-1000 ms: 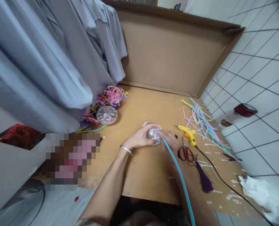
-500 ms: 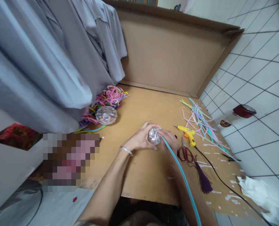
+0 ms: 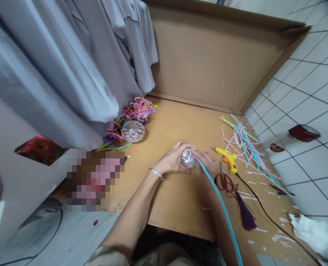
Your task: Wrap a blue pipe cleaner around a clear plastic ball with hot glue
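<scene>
My left hand [image 3: 175, 157] is wrapped round a small clear, faceted ball [image 3: 187, 159], just above the tabletop. At the ball's right side, my right hand [image 3: 206, 162] pinches a light-blue pipe cleaner [image 3: 220, 203] near its upper end. The rest of that stem curves down over my right forearm toward the bottom of the picture. Its tip, by my fingers at the ball, is partly hidden. Right of my hand lie a yellow glue gun [image 3: 227, 159], red-handled scissors [image 3: 224, 181] and a purple tassel [image 3: 245, 212].
A larger clear ball [image 3: 133, 131] rests against a heap of coloured pipe cleaners [image 3: 138, 109] at the left. More pipe cleaners [image 3: 244, 144] lie loose at the right. A black cord [image 3: 266, 212] runs from the glue gun. Grey cloth [image 3: 97, 74] hangs on the left; white tissue [image 3: 313, 234] lies lower right.
The whole view has shifted, so things appear slightly farther right. Both hands keep the same hold on the ball and the blue pipe cleaner.
</scene>
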`<state>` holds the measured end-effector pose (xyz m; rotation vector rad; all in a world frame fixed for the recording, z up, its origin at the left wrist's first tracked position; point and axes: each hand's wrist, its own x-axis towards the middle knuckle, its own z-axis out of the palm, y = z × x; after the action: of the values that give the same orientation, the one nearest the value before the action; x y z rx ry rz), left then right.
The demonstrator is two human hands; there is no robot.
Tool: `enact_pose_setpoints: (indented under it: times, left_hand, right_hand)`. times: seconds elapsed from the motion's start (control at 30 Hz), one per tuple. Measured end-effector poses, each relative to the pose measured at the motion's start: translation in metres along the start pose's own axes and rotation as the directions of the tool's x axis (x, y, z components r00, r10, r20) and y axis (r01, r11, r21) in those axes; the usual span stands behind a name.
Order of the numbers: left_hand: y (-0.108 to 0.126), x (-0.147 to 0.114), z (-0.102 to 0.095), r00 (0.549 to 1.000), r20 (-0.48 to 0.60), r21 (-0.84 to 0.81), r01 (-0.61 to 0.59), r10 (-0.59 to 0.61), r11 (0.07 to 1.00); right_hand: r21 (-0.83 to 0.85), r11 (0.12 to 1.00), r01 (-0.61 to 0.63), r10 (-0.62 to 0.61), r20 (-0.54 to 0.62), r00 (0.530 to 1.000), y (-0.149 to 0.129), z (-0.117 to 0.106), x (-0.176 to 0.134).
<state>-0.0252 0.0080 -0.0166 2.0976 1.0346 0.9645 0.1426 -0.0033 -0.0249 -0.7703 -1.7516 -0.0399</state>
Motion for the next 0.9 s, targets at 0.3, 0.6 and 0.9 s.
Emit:
enact_pose_setpoints:
  times: [0.3, 0.6, 0.9]
  left_hand:
    - [0.0042, -0.0005, 0.0025, 0.994, -0.082, 0.052, -0.065, 0.07, 0.996]
    - [0.0017, 0.0008, 0.0043, 0.99, -0.107, 0.064, -0.081, 0.088, 0.995]
    - [-0.0003, 0.0018, 0.0047, 0.989, -0.127, 0.019, -0.073, 0.075, 0.997]
  right_hand:
    - [0.004, 0.997, -0.074, 0.073, 0.055, 0.996, 0.0015, -0.002, 0.001]
    - [-0.064, 0.988, -0.142, 0.148, 0.115, 0.982, -0.0019, -0.0056, 0.0026]
    - [-0.079, 0.976, -0.204, 0.213, 0.118, 0.97, -0.0016, -0.0034, 0.0033]
